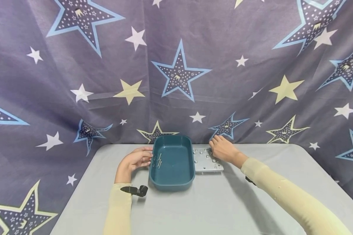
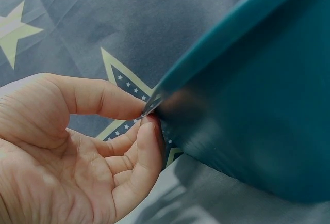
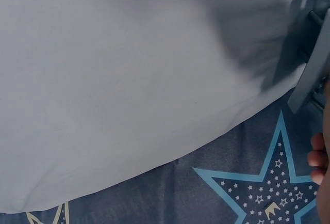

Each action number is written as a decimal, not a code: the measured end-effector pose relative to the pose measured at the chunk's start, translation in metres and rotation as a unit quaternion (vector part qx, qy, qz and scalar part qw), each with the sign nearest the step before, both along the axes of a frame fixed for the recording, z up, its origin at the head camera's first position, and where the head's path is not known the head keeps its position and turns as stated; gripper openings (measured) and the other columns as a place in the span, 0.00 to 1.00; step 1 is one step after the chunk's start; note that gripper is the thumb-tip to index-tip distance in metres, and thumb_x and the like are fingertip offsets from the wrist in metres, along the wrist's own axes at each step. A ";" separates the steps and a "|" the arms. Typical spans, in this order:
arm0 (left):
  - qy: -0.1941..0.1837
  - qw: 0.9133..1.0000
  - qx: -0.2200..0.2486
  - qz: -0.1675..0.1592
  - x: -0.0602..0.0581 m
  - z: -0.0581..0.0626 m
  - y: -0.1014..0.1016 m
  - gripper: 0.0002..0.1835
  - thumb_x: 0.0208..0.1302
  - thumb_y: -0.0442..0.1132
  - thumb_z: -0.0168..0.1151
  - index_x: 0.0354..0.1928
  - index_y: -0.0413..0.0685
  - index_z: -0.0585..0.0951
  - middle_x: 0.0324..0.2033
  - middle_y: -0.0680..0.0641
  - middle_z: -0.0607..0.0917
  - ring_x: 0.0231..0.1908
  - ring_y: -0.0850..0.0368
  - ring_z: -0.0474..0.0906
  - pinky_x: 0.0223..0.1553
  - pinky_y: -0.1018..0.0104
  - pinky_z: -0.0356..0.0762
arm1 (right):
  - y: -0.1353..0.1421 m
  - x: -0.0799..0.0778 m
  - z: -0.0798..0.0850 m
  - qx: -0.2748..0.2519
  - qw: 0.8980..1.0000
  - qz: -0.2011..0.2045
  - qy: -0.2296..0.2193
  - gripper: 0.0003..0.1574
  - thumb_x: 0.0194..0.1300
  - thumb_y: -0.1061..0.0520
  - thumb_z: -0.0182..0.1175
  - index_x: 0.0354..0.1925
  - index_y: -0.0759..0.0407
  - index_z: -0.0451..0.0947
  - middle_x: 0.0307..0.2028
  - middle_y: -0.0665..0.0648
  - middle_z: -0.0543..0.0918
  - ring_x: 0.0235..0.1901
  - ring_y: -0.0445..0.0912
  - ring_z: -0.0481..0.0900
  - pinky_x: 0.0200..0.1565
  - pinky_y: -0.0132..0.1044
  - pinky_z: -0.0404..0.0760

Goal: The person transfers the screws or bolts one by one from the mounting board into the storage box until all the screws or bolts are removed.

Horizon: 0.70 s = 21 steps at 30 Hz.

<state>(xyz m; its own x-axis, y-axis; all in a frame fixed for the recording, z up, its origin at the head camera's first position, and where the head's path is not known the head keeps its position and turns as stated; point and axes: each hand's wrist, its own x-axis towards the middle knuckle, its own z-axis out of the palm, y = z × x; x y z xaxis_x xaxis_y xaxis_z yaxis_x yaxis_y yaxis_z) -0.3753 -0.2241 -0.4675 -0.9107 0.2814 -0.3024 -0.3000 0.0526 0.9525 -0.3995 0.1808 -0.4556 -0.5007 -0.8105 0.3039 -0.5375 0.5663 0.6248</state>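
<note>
A deep teal plastic bin (image 1: 172, 187) stands at the middle of the table, with several thin metal screws (image 1: 160, 163) lying inside. At its left side, my left hand (image 1: 137, 158) pinches the rim (image 2: 206, 48) between thumb and fingertips, the palm outside the bin. Right of the bin is a silver metal plate (image 1: 207, 166) with several round-headed bolts standing on it. My right hand (image 1: 224, 149) is at the plate's far right corner, fingers bent; what lies between them is hidden. The right wrist view catches only some fingertips (image 3: 317, 158) beside the plate's edge (image 3: 312, 74).
A light grey cloth covers the table (image 1: 164, 212). Right behind its far edge hangs a purple curtain (image 1: 238, 81) with stars. A black wrist strap with a camera (image 1: 138, 190) sits on the left sleeve. Bolt shanks stick out beneath the plate.
</note>
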 end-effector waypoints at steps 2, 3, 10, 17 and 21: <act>0.003 1.000 0.000 -0.001 0.001 0.000 0.000 0.31 0.68 0.29 0.54 0.71 0.30 0.60 0.31 0.55 0.83 0.32 0.65 0.80 0.38 0.71 0.80 | 0.000 0.000 0.000 -0.005 1.000 -0.001 -0.004 0.11 0.61 0.55 0.61 0.32 0.61 0.70 0.29 0.57 0.76 0.34 0.52 0.71 0.41 0.43 0.73; 0.004 1.000 0.000 -0.002 0.001 0.001 0.000 0.30 0.68 0.29 0.54 0.71 0.29 0.60 0.31 0.55 0.82 0.32 0.65 0.79 0.38 0.71 0.80 | 0.000 0.000 0.000 -0.005 1.000 0.000 -0.003 0.11 0.61 0.55 0.61 0.32 0.61 0.71 0.29 0.57 0.77 0.34 0.52 0.72 0.41 0.43 0.74; 0.004 1.000 -0.003 -0.001 0.003 0.002 0.001 0.31 0.69 0.29 0.53 0.71 0.29 0.60 0.31 0.55 0.82 0.32 0.66 0.79 0.38 0.71 0.80 | 0.002 0.000 0.001 0.014 1.000 0.014 0.008 0.15 0.63 0.50 0.61 0.33 0.61 0.74 0.31 0.56 0.80 0.37 0.52 0.74 0.42 0.43 0.75; 0.003 1.000 -0.004 -0.001 0.002 0.001 0.000 0.31 0.69 0.29 0.53 0.72 0.30 0.60 0.31 0.56 0.82 0.33 0.66 0.80 0.39 0.71 0.80 | 0.005 -0.001 0.000 0.027 1.000 0.007 0.008 0.16 0.65 0.48 0.60 0.33 0.60 0.73 0.31 0.56 0.80 0.37 0.52 0.73 0.43 0.43 0.75; 0.000 1.000 -0.010 0.009 0.001 0.000 0.000 0.30 0.69 0.29 0.54 0.72 0.30 0.62 0.32 0.54 0.83 0.33 0.65 0.80 0.39 0.70 0.80 | 0.008 0.000 -0.001 0.011 1.000 0.014 0.010 0.15 0.66 0.49 0.60 0.32 0.59 0.72 0.30 0.56 0.78 0.36 0.52 0.73 0.43 0.43 0.75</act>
<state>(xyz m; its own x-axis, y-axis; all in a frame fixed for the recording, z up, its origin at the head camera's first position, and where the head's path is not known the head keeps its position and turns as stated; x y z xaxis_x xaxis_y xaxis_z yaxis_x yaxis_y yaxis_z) -0.3744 -0.2238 -0.4671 -0.9156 0.2583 -0.3083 -0.3014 0.0667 0.9512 -0.3996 0.1884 -0.4563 -0.4711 -0.8309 0.2960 -0.5401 0.5371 0.6480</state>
